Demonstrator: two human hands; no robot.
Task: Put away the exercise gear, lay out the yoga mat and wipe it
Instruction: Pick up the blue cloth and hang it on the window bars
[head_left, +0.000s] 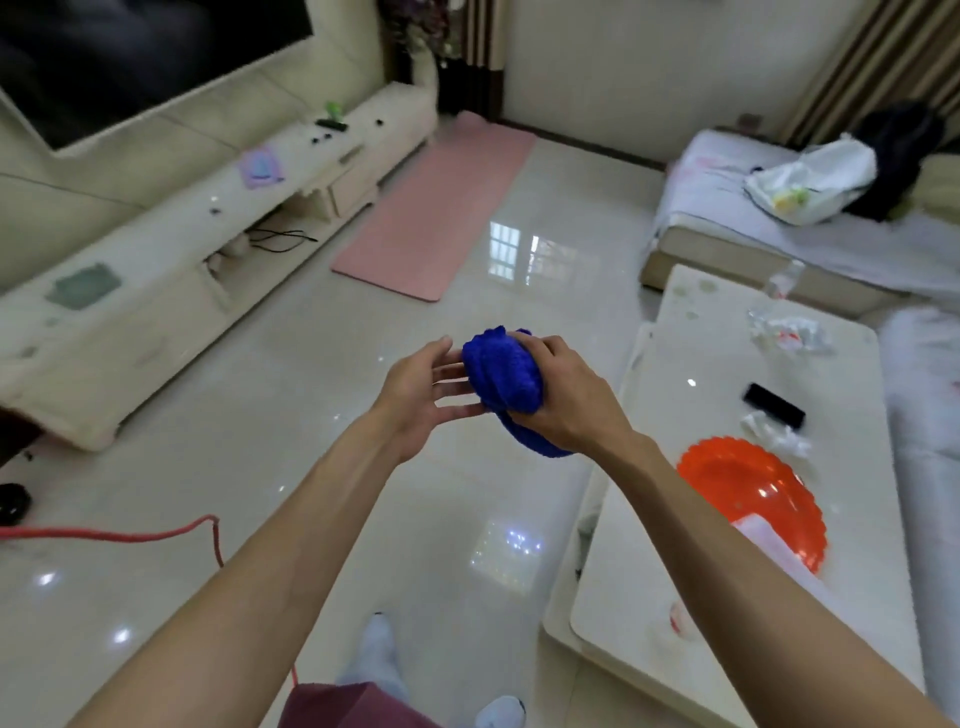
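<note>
Head view, looking down over a glossy tiled floor (363, 493). Both forearms are extended and meet mid-frame.

Right grip (566, 400): fingers curled over a bunched blue cloth (501, 376), holding it from the right side. A fold of the cloth hangs out below the palm.

Left grip (421, 395): wide, with fingers straight and spread and their tips touching the cloth's left face.

Cloth: held in the air at centre frame, above the floor.

Mat (441, 208): pink, unrolled flat on the floor in the upper centre of the frame. It runs along the front of the TV stand (156, 291) at left, and its far end lies near the back wall. It is well apart from the cloth.

Table (701, 545): white, at the right of the frame. On it are an orange scalloped bowl (748, 483), a black remote (774, 405) and crumpled white scraps just beside the remote.

Red cord (130, 535): on the floor, lower left.

Upper right: a sofa (727, 208) with a white bag (815, 176) lying on it.
</note>
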